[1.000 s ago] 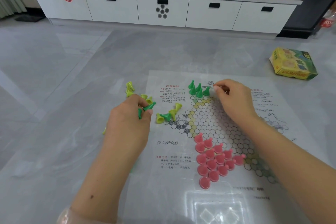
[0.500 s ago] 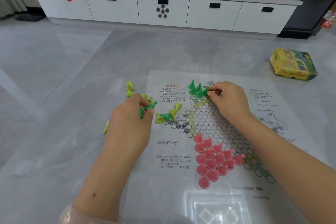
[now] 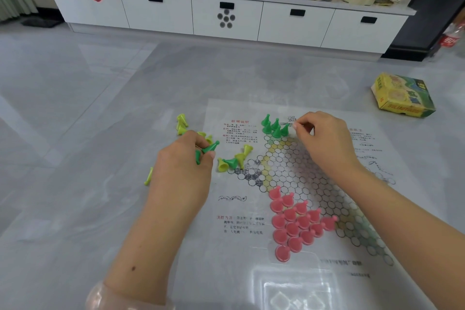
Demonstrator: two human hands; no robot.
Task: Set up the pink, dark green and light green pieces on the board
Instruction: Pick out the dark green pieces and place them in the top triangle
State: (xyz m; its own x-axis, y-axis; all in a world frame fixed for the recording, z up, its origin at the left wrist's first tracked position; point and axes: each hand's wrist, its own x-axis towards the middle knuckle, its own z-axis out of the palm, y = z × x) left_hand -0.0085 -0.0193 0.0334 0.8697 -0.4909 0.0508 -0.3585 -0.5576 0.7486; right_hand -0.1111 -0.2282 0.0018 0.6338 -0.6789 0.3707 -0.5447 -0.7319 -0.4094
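Note:
The paper board (image 3: 314, 178) lies flat on the grey floor. Several pink pieces (image 3: 294, 224) fill its near corner in a triangle. Several dark green pieces (image 3: 275, 127) stand in its far corner. My right hand (image 3: 324, 141) hovers just right of them, thumb and forefinger curled together, with nothing visible between them. My left hand (image 3: 183, 166) grips two dark green pieces (image 3: 210, 148) left of the board. Light green pieces (image 3: 182, 124) lie loose beyond that hand. More light green pieces (image 3: 241, 157) lie at the board's left edge, with one dark green piece (image 3: 231, 162) among them.
A yellow and green game box (image 3: 402, 95) sits on the floor at the far right. A long white cabinet (image 3: 226, 15) runs along the back wall. A clear plastic tray (image 3: 297, 292) lies on the board's near edge. One light green piece (image 3: 148, 176) lies left of my left hand.
My right hand's fingertips were on the rightmost dark green piece and now sit just right of it, apart from it. My left hand has stayed put with its pieces.

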